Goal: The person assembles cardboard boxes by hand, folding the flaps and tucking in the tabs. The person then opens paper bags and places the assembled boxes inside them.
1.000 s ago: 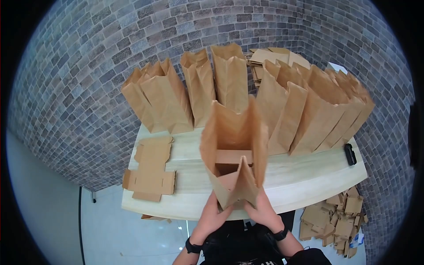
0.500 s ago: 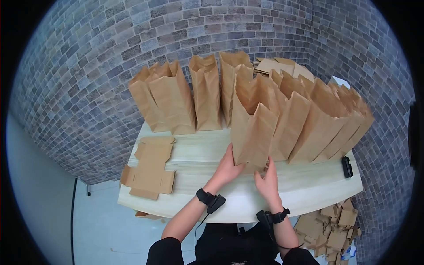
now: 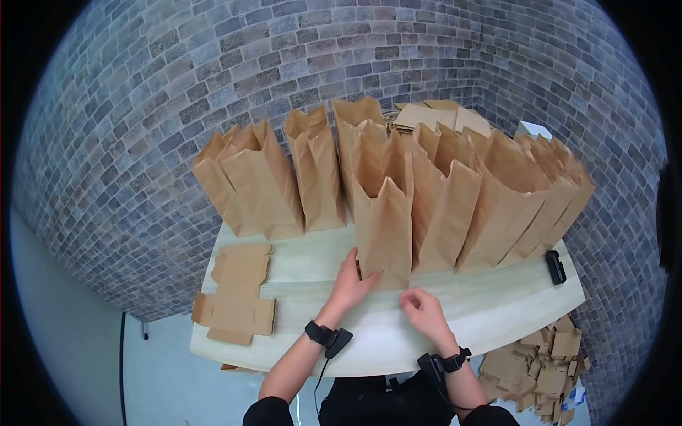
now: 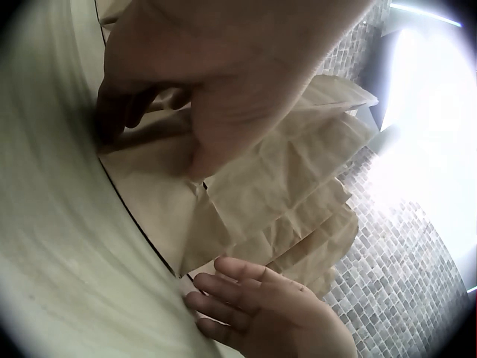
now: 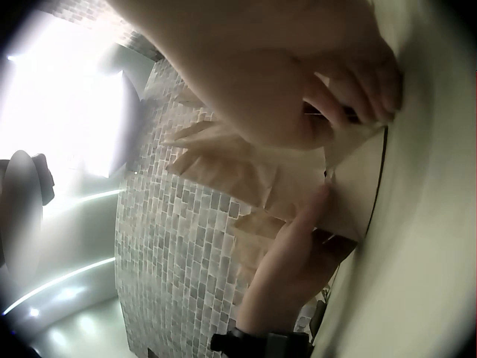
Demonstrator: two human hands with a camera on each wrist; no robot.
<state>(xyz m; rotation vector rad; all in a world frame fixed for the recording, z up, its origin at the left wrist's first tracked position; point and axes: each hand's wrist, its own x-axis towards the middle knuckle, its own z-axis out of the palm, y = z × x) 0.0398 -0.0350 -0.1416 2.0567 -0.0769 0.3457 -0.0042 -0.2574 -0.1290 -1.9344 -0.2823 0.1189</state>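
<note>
A brown paper bag [image 3: 383,238] stands upright with its mouth up at the front middle of the table [image 3: 298,292]. My left hand [image 3: 348,285] holds its lower left corner, thumb on the front face and fingers round the side. In the right wrist view that thumb presses near the bag's base, at the left hand [image 5: 287,261]. My right hand [image 3: 425,312] is apart from the bag, just right of its base, with loosely bent fingers and nothing in them. The left wrist view shows the right hand's [image 4: 268,313] palm and fingers beside the bag.
Several more paper bags [image 3: 504,213] stand close along the right, and others [image 3: 263,188] at the back left. A flat cardboard box blank [image 3: 238,298] lies on the left. Behind are stacked flat pieces [image 3: 440,117]; a black object [image 3: 555,267] lies right. Cardboard pieces [image 3: 543,366] cover the floor.
The bag, earlier held up near my body by both hands, has been carried forward and set in front of the right-hand bags. My right hand has come off it; my left still holds it.
</note>
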